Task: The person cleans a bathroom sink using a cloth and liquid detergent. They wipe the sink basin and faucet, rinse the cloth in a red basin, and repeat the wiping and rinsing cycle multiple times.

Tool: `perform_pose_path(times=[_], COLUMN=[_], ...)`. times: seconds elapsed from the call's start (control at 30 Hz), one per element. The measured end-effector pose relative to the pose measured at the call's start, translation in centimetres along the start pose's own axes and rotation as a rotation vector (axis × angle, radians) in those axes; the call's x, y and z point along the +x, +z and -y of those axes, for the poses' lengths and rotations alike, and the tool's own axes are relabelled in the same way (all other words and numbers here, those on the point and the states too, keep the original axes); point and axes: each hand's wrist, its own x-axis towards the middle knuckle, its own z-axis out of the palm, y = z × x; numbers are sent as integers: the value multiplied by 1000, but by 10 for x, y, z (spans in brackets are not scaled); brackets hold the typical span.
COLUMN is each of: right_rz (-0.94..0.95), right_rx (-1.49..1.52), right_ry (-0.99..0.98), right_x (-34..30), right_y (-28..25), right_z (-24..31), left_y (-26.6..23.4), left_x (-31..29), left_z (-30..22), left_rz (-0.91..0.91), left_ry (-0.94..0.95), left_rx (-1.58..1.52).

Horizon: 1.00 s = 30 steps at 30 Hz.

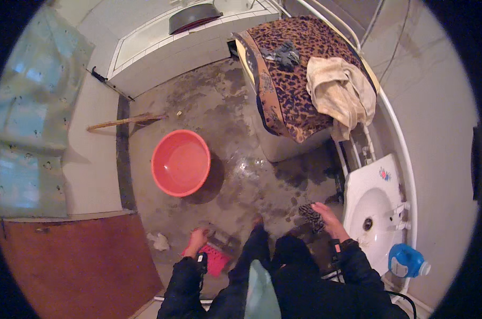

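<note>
My right hand (pixel 330 219) grips a dark grey patterned cloth (pixel 311 217), crumpled, to the left of the sink. My left hand (pixel 198 238) is low over the wet floor with its fingers curled in; what they hold, if anything, is too small to make out. Just below that hand shows a bright pink thing with small holes (pixel 216 260), partly hidden by my wrist and sleeve. A round orange-red plastic basin (pixel 181 162) stands farther off on the floor, ahead of my left hand.
A white sink (pixel 369 210) is at my right, with a blue bottle (pixel 404 260) beside it. Ahead right, a leopard-print cover (pixel 289 80) bears a beige towel (pixel 339 90) and a small grey cloth (pixel 286 55). A broom (pixel 125 122) lies at left; a white rag (pixel 158 241) is nearer.
</note>
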Motion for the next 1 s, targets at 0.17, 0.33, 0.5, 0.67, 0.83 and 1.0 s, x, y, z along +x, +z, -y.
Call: perform_pose_path(times=[0.17,0.33,0.5,0.67,0.83,1.0], right_rz=[95,268,352,417,373,364], right_rx=[-121,31,88,-144,-190,-242], right_ry=[-31,-114,56,48,103,155], right_x=[-9,12,70,110,128,165], right_y=[32,54,72,114,178,261], right_z=[31,53,39,37,60,75], left_y=[6,13,19,9,-14,-62], left_x=[-22,-42,-74,-87,-59,19], left_z=[21,12,14,33,59,94], left_rz=[-92,-108,-264,-190,-238,-225], left_ry=[-109,-136,-166,-304,-345,-304], left_rx=[-76,-137,-278,-346,-316,-361])
